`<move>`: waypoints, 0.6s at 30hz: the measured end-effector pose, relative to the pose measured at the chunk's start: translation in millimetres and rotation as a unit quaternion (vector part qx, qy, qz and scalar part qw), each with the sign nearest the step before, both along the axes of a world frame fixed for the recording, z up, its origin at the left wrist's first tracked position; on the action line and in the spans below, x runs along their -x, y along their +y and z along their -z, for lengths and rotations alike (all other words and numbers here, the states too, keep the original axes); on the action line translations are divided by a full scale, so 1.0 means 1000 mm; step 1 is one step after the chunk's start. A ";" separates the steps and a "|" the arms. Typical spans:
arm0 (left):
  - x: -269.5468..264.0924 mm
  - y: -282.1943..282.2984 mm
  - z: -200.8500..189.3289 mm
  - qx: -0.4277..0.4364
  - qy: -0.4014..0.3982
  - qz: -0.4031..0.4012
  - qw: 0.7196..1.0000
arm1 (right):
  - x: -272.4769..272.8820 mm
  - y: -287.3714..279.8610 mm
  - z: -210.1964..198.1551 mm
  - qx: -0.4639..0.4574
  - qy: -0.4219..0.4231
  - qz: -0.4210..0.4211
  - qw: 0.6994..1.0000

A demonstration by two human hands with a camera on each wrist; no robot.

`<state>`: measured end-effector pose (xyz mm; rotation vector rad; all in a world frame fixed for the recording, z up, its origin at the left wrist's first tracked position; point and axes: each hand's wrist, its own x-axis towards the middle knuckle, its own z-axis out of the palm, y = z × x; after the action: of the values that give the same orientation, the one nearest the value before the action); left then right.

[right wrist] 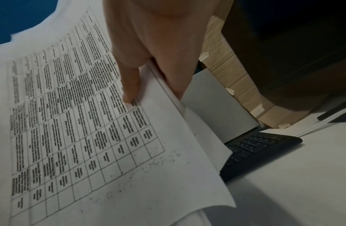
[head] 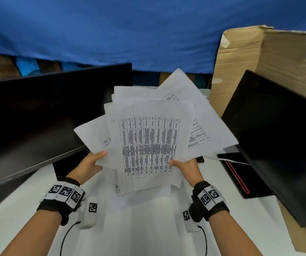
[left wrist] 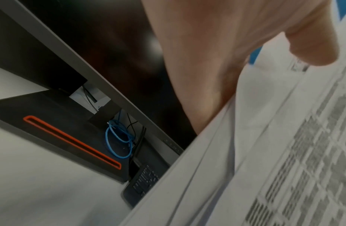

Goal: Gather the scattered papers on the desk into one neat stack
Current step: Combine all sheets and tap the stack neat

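A loose bundle of white papers [head: 148, 137], fanned at odd angles, is lifted above the white desk [head: 139, 228]. The top sheet carries a printed table. My left hand [head: 87, 166] grips the bundle's left edge, thumb on top and fingers hidden beneath. My right hand [head: 187, 168] grips the right edge the same way. In the left wrist view my thumb [left wrist: 313, 44] presses on the papers [left wrist: 264, 152]. The right wrist view has my thumb [right wrist: 131, 85] lying on the printed table of the top sheet [right wrist: 90, 137].
A dark monitor [head: 47, 115] stands at the left and another [head: 281, 141] at the right, each on a black base with a red slot [head: 239, 176]. A black keyboard [right wrist: 253, 151] lies under the papers. Cardboard [head: 270, 71] leans at the back right. Blue cloth [head: 130, 30] hangs behind.
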<state>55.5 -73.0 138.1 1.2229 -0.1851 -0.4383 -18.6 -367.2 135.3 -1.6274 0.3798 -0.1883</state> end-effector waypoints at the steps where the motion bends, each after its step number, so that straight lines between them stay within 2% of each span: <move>1: -0.001 0.003 -0.001 0.004 0.004 0.007 1.000 | 0.000 0.000 0.001 0.002 -0.002 0.002 1.000; 5: 0.007 -0.003 -0.010 -0.059 -0.046 0.029 0.997 | 0.000 0.005 0.002 0.006 -0.011 -0.044 0.999; 8: 0.017 -0.020 -0.011 -0.151 -0.099 -0.022 0.983 | 0.000 0.014 0.005 0.010 -0.014 -0.080 0.997; 10: 0.022 -0.031 -0.012 -0.178 -0.128 -0.073 0.973 | 0.001 0.020 0.003 -0.003 -0.021 -0.069 0.997; 15: 0.020 -0.043 -0.039 -0.151 -0.215 -0.145 0.954 | 0.002 0.030 -0.031 -0.029 -0.103 0.014 0.994; 18: 0.021 -0.045 -0.057 -0.100 -0.245 -0.178 0.948 | 0.001 0.036 -0.056 -0.042 -0.173 0.008 0.984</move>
<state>34.1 -118.1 194.7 1.5158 -0.3426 0.1756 -19.6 -331.6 191.3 -1.4743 0.1324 -0.4550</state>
